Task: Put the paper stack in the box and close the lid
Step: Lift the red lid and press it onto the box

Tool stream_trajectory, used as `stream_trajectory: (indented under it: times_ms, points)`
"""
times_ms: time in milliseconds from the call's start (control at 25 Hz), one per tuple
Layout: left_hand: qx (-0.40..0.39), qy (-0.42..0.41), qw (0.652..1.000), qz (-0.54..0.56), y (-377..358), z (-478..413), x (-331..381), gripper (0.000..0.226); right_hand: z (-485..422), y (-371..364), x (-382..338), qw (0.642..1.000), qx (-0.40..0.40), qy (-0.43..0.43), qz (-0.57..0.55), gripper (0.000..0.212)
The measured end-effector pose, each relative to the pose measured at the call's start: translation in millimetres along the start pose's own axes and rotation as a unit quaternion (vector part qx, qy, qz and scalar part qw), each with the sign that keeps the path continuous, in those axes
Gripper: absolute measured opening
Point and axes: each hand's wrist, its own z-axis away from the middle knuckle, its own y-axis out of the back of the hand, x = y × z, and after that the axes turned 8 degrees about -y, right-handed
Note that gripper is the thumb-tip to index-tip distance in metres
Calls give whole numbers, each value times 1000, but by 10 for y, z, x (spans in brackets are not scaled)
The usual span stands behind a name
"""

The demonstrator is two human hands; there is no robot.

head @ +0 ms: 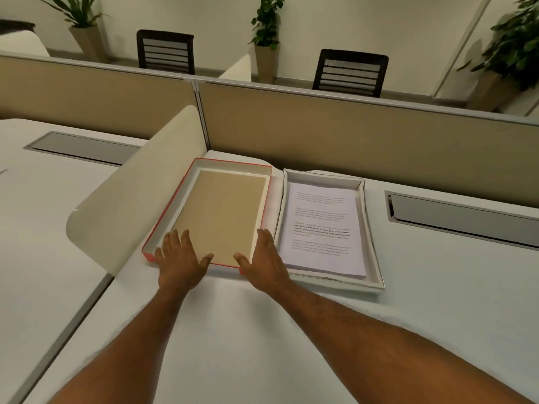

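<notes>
- Lying upturned on the white desk, the red-edged lid sits just left of the white box, which holds the paper stack.
- Left hand and right hand rest spread, fingers loose, on the lid's near edge.
- Beige partition, mesh chairs and potted plants stand behind.

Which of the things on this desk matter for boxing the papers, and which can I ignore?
In the job:
paper stack, already in the white box
red-edged lid, upturned beside the box
left hand and right hand, open at the lid's near edge

Ignore:
cable hatch
curved divider
chairs
plants
</notes>
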Motion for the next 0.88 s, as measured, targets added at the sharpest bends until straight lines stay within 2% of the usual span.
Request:
stream_trajectory:
  times_ms: [80, 160, 240, 320, 440, 600, 720, 880]
  points:
    - [18, 36, 999, 23, 5, 48, -155, 104, -33, -122, -62, 999, -27, -28, 6, 95]
    - [28, 112, 987, 108, 7, 67, -229, 124, -64, -222, -105, 995, -61, -71, 23, 105]
    - [16, 196, 960, 201, 12, 78, -247, 146, -94, -269, -130, 990, -78, -115, 15, 109]
    - [1, 246, 934, 258, -10, 88, -293, 159, -126, -281, -142, 985, -94, -142, 6, 108]
    - [7, 250, 918, 307, -43, 95, -379, 157, -157, -305, -123, 985, -88, -145, 8, 92]
    - [72, 221, 893, 385, -49, 59, -371, 151, -183, -284, -114, 983, -61, -166, -37, 68]
    - [31, 184, 916, 354, -40, 11, -315, 158, -166, -283, -143, 985, -39, -165, -43, 51]
    - [-7, 241, 917, 316, -6, -142, -284, 145, -208, -288, -200, 983, -21, -175, -44, 52]
